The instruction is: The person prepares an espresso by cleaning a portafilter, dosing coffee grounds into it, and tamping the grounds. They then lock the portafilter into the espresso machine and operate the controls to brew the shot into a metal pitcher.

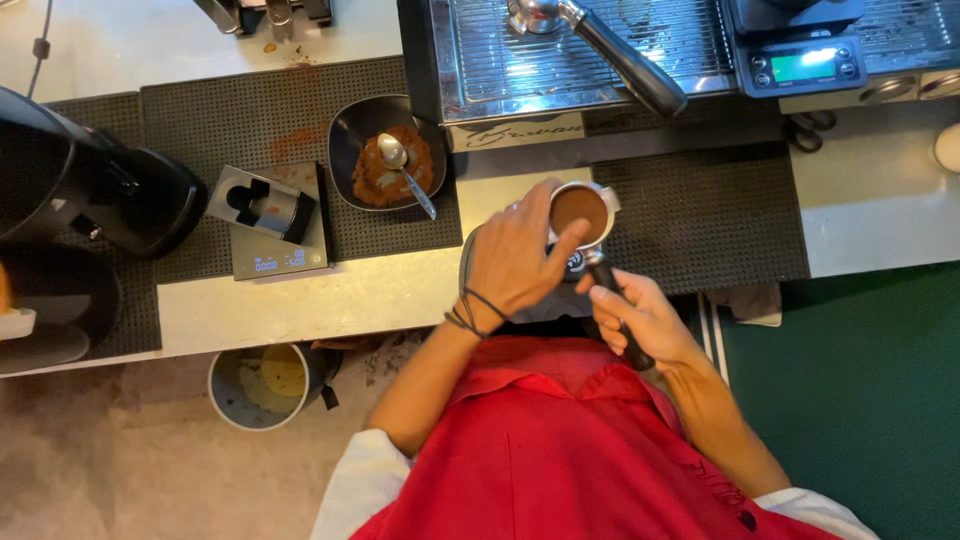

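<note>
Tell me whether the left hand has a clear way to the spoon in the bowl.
Probably yes. The left hand rests on the portafilter rim, holding nothing, and the spoon handle sticks out of the bowl toward it. Only bare counter and mat lie between them.

A dark bowl (385, 150) of brown coffee grounds sits on a black ribbed mat (220, 110), a metal spoon (402, 170) lying in it; just left of it a small digital scale (278, 250) carries a black-and-steel holder (262, 203); a black grinder (90, 180) stands at the far left; above, an espresso machine's steel drip grate (580, 60) bears a second scale (805, 55); below the counter edge stands a grey bucket (262, 385); green flooring (860, 400) lies to the right
</note>
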